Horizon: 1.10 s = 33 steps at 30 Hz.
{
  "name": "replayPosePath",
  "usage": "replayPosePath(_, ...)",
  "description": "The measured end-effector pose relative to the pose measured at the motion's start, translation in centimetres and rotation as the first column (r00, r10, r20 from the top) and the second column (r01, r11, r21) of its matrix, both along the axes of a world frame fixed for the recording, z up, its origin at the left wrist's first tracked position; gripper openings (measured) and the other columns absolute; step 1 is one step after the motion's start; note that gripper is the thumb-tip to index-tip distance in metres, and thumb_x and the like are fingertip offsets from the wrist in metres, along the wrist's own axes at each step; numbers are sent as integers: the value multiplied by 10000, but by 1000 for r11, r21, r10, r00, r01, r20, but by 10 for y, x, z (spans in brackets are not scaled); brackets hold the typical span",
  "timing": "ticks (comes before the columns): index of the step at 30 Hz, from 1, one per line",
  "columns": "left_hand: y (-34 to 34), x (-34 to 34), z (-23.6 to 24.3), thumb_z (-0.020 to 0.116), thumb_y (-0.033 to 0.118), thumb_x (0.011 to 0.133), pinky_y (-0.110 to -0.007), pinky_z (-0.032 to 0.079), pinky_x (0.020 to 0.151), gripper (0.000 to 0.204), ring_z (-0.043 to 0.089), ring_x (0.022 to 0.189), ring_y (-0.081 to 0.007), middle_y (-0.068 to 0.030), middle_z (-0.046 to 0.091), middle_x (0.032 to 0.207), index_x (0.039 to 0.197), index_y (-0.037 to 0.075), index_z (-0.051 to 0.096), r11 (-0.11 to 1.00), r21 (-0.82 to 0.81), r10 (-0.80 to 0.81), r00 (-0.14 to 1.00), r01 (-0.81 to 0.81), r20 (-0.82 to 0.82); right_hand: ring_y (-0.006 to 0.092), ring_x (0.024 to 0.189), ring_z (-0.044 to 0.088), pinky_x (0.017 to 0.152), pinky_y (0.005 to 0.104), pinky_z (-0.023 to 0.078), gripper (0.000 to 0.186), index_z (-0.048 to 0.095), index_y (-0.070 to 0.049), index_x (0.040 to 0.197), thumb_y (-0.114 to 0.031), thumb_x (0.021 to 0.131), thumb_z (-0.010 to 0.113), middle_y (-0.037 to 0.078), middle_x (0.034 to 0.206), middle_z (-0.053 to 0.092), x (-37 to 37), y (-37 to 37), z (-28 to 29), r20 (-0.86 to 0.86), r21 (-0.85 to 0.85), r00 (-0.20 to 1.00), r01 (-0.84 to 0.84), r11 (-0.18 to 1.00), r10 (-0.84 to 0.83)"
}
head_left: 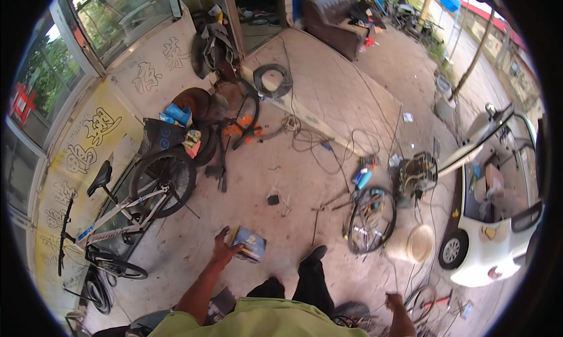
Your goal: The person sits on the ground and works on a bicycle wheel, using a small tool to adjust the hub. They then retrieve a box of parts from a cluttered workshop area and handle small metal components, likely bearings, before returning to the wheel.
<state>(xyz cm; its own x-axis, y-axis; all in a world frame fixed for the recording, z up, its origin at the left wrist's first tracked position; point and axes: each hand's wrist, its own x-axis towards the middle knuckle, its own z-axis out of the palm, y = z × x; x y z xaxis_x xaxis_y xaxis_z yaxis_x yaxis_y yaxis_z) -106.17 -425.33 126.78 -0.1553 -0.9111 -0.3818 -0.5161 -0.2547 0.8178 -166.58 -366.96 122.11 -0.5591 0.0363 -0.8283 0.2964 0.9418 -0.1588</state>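
Observation:
My left hand (224, 251) is closed on the edge of a small blue-and-yellow cardboard box (252, 244), held out in front of my left leg above the concrete floor. My right hand (393, 301) hangs low on the right side with its fingers curled. Whether anything is inside those fingers is too small to make out. Behind it on the floor lie a wheel rim (423, 305) and a red-handled tool (437, 302). A small dark block (273, 200) rests on the floor beyond the box.
A white bicycle (126, 215) leans by the left wall. Tyres and scrap pile up behind it. Loose cables (316, 146) trail across the floor. At right stand a wheel rim with tools (371, 219), a compressor-like machine (415, 175), a pale bucket (410, 244) and a white vehicle (492, 237).

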Motion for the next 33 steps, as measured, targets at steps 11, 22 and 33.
replayPosePath(11,-145,-80,-75,990,306,585,-447,472,1092,1201,514,1299,-420,-315,389,1470,1576,72,354,803,159,434,746,-575,506,318,982,721,853,449,564,426,741,-56,1101,-418,882,697,173,982,754,-394,-475,1,-198,-111,875,-468,877,442)
replayPosePath(22,-633,-346,-43,922,432,661,-462,418,1140,1077,452,1347,-373,-239,427,1474,1548,112,401,833,461,57,878,-305,476,171,801,715,688,315,568,532,619,16,1360,-232,910,757,133,997,764,-536,-1103,92,-323,-397,733,-679,617,599)
replayPosePath(33,-1276,-714,50,925,331,673,-480,399,1158,1006,442,1380,-426,-226,470,1487,1508,51,438,966,-248,-15,977,69,214,235,671,692,519,374,530,243,668,-58,1137,-220,956,680,98,942,729,-777,-1332,89,243,-76,969,-28,997,46)
